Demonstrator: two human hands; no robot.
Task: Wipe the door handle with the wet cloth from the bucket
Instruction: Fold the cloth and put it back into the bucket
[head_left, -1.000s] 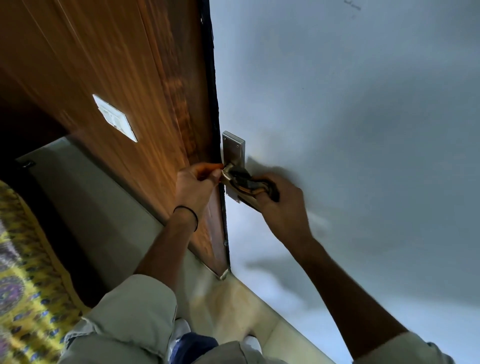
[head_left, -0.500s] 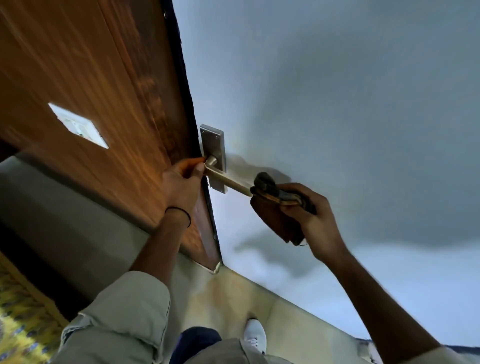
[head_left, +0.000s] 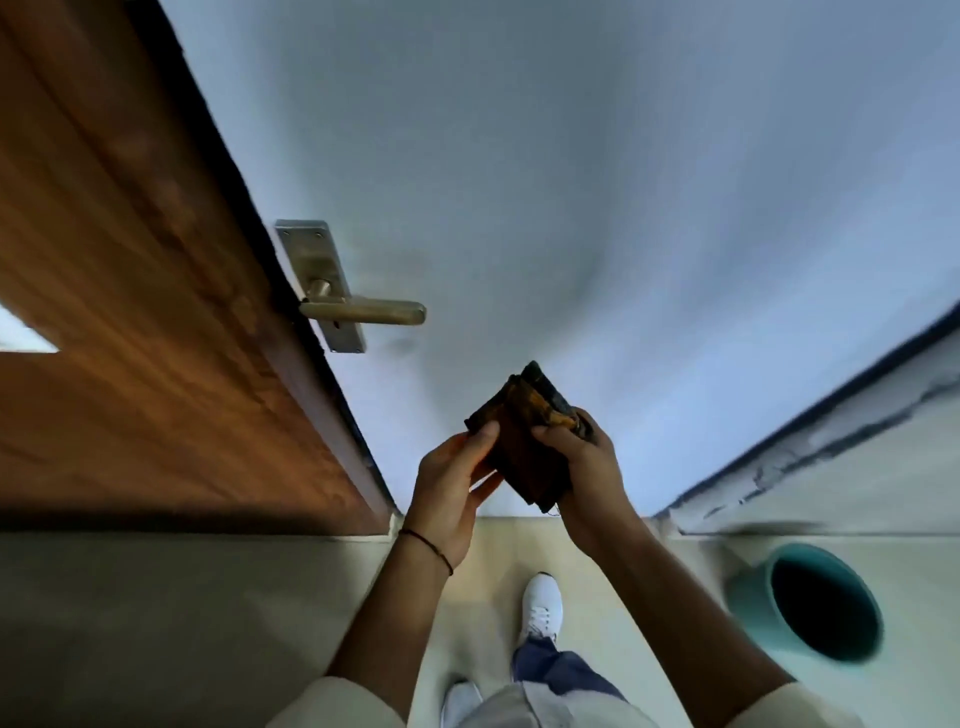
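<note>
Both hands hold cloth between them, near centre | left hand pinches its left edge, thumb on top | right hand closed around its right side | handle bare on door, far left, well apart from cloth | bucket on floor, near right

No text, label, brand, number or sign can be read anywhere in this view. The metal plate behind the door handle is bare, the dark cloth shows only stains, and the teal bucket and the white shoes carry no legible marking.
</note>
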